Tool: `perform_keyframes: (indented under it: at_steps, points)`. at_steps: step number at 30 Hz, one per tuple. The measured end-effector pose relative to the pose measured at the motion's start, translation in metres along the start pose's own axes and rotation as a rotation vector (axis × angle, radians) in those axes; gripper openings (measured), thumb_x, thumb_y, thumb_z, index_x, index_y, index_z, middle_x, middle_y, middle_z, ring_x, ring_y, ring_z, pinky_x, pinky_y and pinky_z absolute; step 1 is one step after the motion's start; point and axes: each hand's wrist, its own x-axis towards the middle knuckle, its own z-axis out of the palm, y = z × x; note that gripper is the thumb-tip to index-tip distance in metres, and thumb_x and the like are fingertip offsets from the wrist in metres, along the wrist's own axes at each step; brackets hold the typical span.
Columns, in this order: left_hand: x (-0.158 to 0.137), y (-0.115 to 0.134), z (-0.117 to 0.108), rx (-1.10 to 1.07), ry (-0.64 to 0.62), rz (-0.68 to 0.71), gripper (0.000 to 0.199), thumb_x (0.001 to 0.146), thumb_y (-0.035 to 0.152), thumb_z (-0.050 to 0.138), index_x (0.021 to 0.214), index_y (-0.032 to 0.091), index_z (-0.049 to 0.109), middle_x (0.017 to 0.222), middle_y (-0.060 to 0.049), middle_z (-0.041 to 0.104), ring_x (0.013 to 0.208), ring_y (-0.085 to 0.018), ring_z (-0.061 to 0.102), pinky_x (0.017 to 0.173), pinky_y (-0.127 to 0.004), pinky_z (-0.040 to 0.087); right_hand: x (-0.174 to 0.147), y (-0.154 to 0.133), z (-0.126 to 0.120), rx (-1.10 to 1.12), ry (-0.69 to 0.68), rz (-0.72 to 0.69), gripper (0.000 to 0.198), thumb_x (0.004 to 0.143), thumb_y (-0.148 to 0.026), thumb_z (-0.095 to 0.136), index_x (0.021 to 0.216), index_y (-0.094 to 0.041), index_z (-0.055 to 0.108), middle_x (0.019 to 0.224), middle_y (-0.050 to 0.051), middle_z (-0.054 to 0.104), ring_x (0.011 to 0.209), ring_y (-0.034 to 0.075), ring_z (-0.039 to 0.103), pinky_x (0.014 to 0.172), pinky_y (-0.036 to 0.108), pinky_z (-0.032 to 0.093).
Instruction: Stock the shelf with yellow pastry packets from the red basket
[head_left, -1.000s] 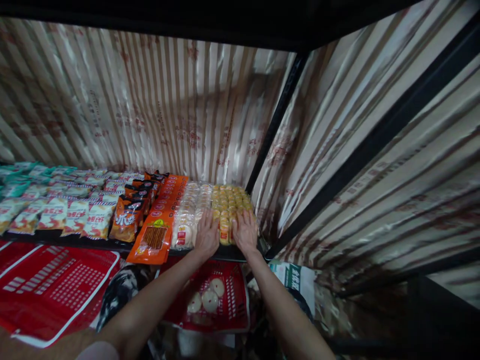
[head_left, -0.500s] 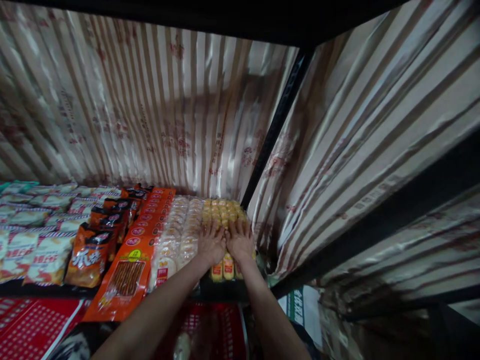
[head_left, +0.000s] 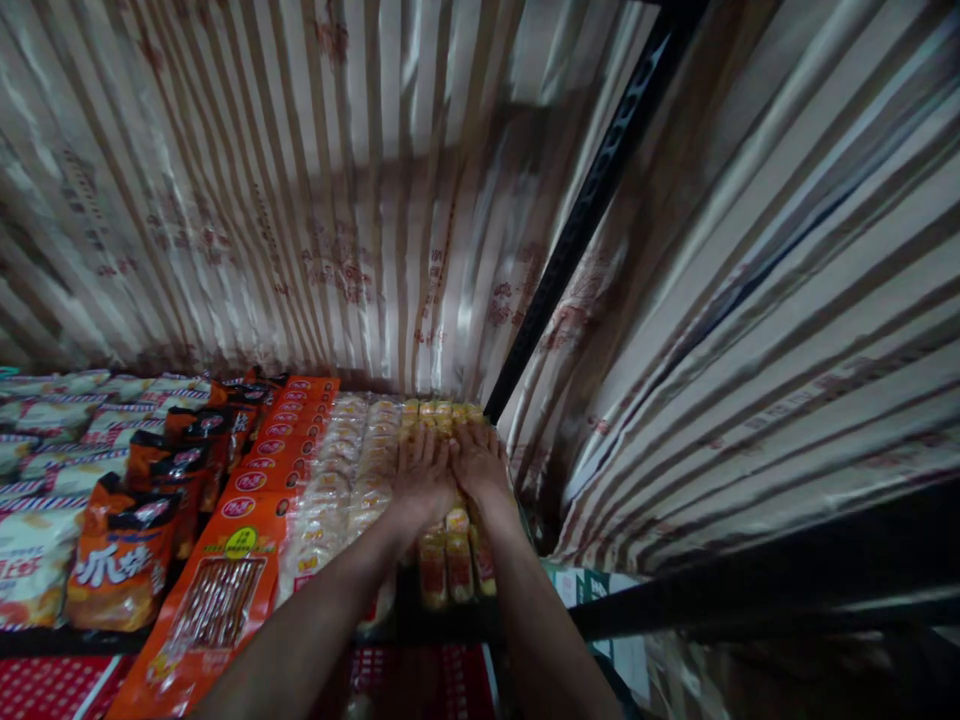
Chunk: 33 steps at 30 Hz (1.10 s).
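Rows of small yellow wrapped snack packs [head_left: 446, 565] stand at the right end of the shelf. My left hand [head_left: 425, 480] lies flat on top of them, fingers spread and pointing to the back. Beside it my right hand [head_left: 480, 462] rests the same way on the right-hand rows, its fingers apart. The two hands nearly meet at the thumbs. Part of the yellow packs is hidden beneath my palms. Just left of them run rows of clear-wrapped pale round snacks [head_left: 322, 515], partly covered by my left forearm.
Orange flat snack packets [head_left: 225, 590] overlap in a row, with orange-black bags [head_left: 120, 560] and white bags [head_left: 37, 550] further left. A black upright post [head_left: 570, 240] stands at the back right corner. Striped plastic sheeting [head_left: 360, 200] hangs behind. Red perforated baskets [head_left: 56, 685] are below.
The view has come closer and tilted, so the shelf goods at the left look larger and sit further left. Both hands have slid slightly toward the back over the yellow packs.
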Motion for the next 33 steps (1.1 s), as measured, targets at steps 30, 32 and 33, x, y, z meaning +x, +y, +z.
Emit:
perform_keyframes:
  at_steps: [30,32,33]
  points:
    - [0.087,-0.025,0.022,-0.002,0.109,-0.045,0.051,0.088,0.037,0.032,0.136,0.021,0.037,0.147,-0.01,0.026,0.137,-0.03,0.014,0.108,-0.053,0.013,0.071,0.005,0.013,-0.001,-0.057,-0.065,0.05,0.092,-0.039,0.021,0.14,-0.027,0.027,0.15,0.003,0.02,0.137,0.025,0.013,0.105,0.043,0.018]
    - [0.089,-0.027,0.026,-0.002,0.108,-0.047,0.05,0.088,0.038,0.032,0.135,0.021,0.038,0.146,-0.01,0.029,0.135,-0.032,0.018,0.106,-0.054,0.016,0.071,0.005,0.012,-0.011,-0.079,-0.071,0.05,0.092,-0.038,0.02,0.14,-0.028,0.026,0.15,0.002,0.019,0.137,0.025,0.012,0.105,0.044,0.018]
    - [0.09,-0.028,0.027,0.001,0.107,-0.045,0.05,0.088,0.038,0.031,0.134,0.022,0.039,0.145,-0.01,0.03,0.135,-0.032,0.02,0.106,-0.054,0.017,0.07,0.005,0.012,-0.014,-0.087,-0.071,0.05,0.092,-0.038,0.019,0.14,-0.028,0.026,0.15,0.002,0.019,0.137,0.024,0.012,0.105,0.044,0.018]
